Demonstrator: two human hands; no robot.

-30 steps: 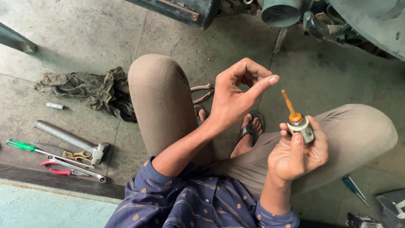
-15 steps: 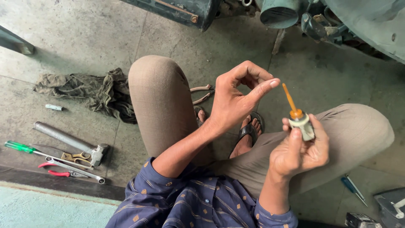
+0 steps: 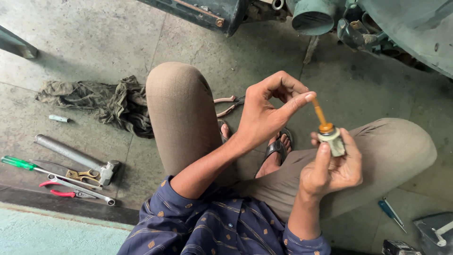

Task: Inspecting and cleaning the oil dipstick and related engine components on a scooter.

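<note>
Gripping a small whitish cylindrical part (image 3: 331,140) between thumb and curled fingers, the right hand (image 3: 332,170) holds it upright above the right thigh. An orange collar sits on top of the part, and a thin amber rod (image 3: 319,113) rises from it, leaning slightly up and to the left. That is its long axis: near vertical, tip toward the other hand.

Left hand (image 3: 266,113) hovers just beside, up and left of the part. Its fingers are loosely curled, holding nothing. The extended index fingertip (image 3: 309,97) meets or almost meets the rod's tip; contact cannot be told for certain. The left hand is the free one, and the rod's tip points at it.

Part body looks dull and worn, like plastic or painted metal, with a squared lower edge.

Further out: tan trousers, a patterned blue shirt, sandalled feet on stained concrete floor (image 3: 94,42). Pliers (image 3: 227,105) lie behind the left knee. A crumpled grey rag (image 3: 101,101) lies to the left; nearer the edge are a steel hammer (image 3: 78,158), a green-handled screwdriver (image 3: 19,163) and red-handled pliers (image 3: 63,192). Dark machinery (image 3: 330,19) looms above.
</note>
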